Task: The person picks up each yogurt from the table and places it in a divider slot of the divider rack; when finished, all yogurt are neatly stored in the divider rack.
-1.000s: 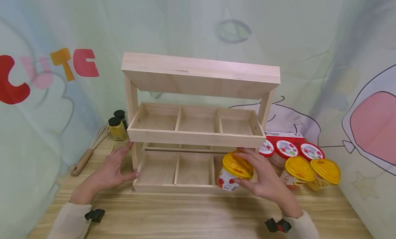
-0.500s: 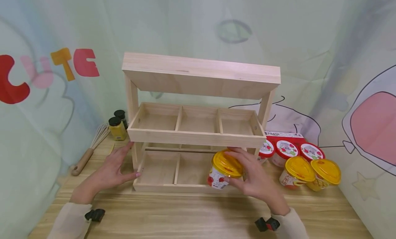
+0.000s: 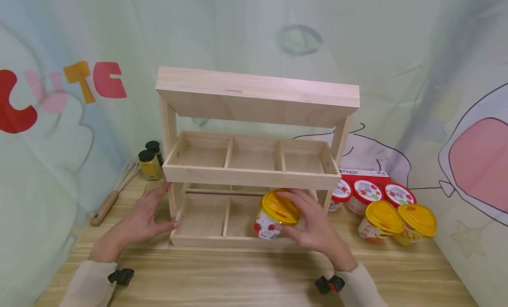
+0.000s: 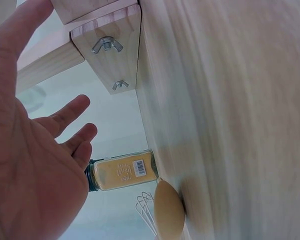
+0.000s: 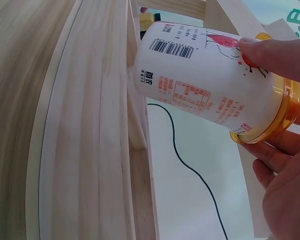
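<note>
My right hand (image 3: 315, 225) grips a white cup with a yellow lid (image 3: 279, 207) and red fruit pictures, at the middle compartment of the rack's lower tray. In the right wrist view the white cup (image 5: 200, 75) is tilted over the tray's front edge, with thumb on its side and fingers round the lid. The left hand (image 3: 136, 223) has its fingers spread and touches the left end of the wooden rack (image 3: 250, 178). From the left wrist view, this hand (image 4: 35, 145) lies by the rack's end piece with wing nuts (image 4: 110, 50).
Right of the rack stand two yellow-lidded cups (image 3: 384, 216) (image 3: 416, 219) and several red-lidded cups (image 3: 367, 191). To its left are a yellow jar (image 3: 150, 166), a dark-lidded jar (image 3: 154, 147) and a whisk (image 3: 107, 207). Behind hangs a printed curtain (image 3: 254, 29).
My right hand and the cup have moved left along the lower tray, from the right compartment to the middle one. The left hand has stayed in place.
</note>
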Tool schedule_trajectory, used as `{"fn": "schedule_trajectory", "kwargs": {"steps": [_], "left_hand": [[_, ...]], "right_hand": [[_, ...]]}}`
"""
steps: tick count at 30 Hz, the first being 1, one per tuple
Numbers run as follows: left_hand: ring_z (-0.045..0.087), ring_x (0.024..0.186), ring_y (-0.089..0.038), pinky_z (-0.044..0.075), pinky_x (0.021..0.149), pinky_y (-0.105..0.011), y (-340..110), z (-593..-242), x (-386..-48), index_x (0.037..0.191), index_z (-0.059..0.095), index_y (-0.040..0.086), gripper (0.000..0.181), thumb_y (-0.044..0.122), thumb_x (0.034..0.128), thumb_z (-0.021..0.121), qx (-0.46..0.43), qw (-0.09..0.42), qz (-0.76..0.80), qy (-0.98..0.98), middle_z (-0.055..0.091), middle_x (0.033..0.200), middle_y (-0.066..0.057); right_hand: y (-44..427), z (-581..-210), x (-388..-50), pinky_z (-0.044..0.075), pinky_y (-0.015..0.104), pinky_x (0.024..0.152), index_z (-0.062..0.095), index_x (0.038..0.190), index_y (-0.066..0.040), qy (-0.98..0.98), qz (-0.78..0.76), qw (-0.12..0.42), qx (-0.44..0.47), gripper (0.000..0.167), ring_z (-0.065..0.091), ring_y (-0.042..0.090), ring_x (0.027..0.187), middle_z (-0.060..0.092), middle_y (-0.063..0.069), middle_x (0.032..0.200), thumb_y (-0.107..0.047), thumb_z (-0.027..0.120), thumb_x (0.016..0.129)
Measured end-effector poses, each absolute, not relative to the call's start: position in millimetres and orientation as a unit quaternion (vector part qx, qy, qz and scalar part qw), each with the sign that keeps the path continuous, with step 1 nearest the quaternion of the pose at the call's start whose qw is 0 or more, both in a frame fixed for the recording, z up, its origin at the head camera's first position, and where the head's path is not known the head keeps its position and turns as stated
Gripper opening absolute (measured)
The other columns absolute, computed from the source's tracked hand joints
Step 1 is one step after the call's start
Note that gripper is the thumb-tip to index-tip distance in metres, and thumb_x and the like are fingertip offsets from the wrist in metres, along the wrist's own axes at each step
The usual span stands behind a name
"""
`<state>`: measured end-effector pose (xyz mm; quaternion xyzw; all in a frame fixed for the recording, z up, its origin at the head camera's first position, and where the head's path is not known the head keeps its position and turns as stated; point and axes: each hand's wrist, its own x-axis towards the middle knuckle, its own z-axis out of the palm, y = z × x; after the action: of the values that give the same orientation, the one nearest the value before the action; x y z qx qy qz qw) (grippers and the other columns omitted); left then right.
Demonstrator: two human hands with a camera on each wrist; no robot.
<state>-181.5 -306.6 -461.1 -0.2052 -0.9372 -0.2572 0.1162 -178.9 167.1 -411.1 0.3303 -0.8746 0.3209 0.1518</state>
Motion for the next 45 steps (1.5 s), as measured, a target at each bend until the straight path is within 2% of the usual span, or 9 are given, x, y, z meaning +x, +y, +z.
{"fn": "schedule_trajectory", "kwargs": {"steps": [7, 17, 21, 30, 40, 45], "left_hand": [[0.040, 0.144, -0.058, 0.036, 0.109, -0.083, -306.3, -461.0, -181.4, 0.172, 0.016, 0.008, 0.126, 0.039, 0.0773, 0.093, -0.207, 0.117, -0.257, -0.937, 0.042, 0.162, -0.039], [0.040, 0.144, -0.060, 0.035, 0.108, -0.083, -306.8, -460.7, -182.3, 0.173, 0.014, 0.009, 0.126, 0.038, 0.0780, 0.092, -0.208, 0.120, -0.257, -0.936, 0.041, 0.163, -0.040], [0.041, 0.143, -0.059, 0.037, 0.108, -0.083, -307.9, -461.5, -181.3, 0.173, 0.013, 0.011, 0.128, 0.037, 0.0766, 0.093, -0.211, 0.124, -0.256, -0.935, 0.042, 0.161, -0.040], [0.041, 0.143, -0.059, 0.038, 0.107, -0.082, -308.0, -463.3, -182.2, 0.174, 0.012, 0.013, 0.128, 0.038, 0.0773, 0.093, -0.210, 0.124, -0.257, -0.935, 0.041, 0.163, -0.039], [0.041, 0.143, -0.058, 0.038, 0.107, -0.082, -307.2, -463.2, -182.2, 0.174, 0.012, 0.015, 0.128, 0.037, 0.0775, 0.093, -0.209, 0.122, -0.262, -0.934, 0.041, 0.163, -0.038], [0.042, 0.143, -0.057, 0.038, 0.108, -0.080, -307.1, -462.6, -181.8, 0.172, 0.017, 0.008, 0.124, 0.038, 0.0781, 0.092, -0.208, 0.116, -0.263, -0.935, 0.042, 0.163, -0.038]], "right_hand": [[155.1, -413.4, -180.6, 0.051, 0.060, 0.117, 0.059, 0.151, -0.029, -0.868, 0.335, 0.148, 0.336, 0.075, 0.058, 0.024, 0.141, 0.061, 0.000, 0.156, -0.033, 0.088, 0.082], [135.5, -414.5, -185.6, 0.059, 0.047, 0.108, 0.060, 0.149, -0.020, -0.850, 0.334, 0.168, 0.370, 0.074, 0.065, 0.022, 0.130, 0.065, 0.002, 0.149, -0.032, 0.089, 0.082], [126.4, -413.4, -186.3, 0.060, 0.045, 0.107, 0.060, 0.150, -0.021, -0.848, 0.341, 0.159, 0.373, 0.074, 0.065, 0.021, 0.129, 0.065, 0.000, 0.148, -0.032, 0.090, 0.083], [104.2, -414.4, -188.5, 0.060, 0.046, 0.107, 0.060, 0.149, -0.018, -0.846, 0.330, 0.163, 0.386, 0.072, 0.067, 0.023, 0.129, 0.066, 0.003, 0.148, -0.032, 0.087, 0.083], [81.0, -418.2, -190.7, 0.058, 0.048, 0.110, 0.058, 0.152, -0.021, -0.845, 0.350, 0.128, 0.383, 0.074, 0.065, 0.023, 0.133, 0.064, 0.002, 0.152, -0.034, 0.088, 0.085], [68.4, -418.1, -192.0, 0.059, 0.043, 0.109, 0.057, 0.153, -0.021, -0.838, 0.366, 0.114, 0.389, 0.076, 0.066, 0.021, 0.131, 0.065, 0.001, 0.150, -0.032, 0.090, 0.086]]}}
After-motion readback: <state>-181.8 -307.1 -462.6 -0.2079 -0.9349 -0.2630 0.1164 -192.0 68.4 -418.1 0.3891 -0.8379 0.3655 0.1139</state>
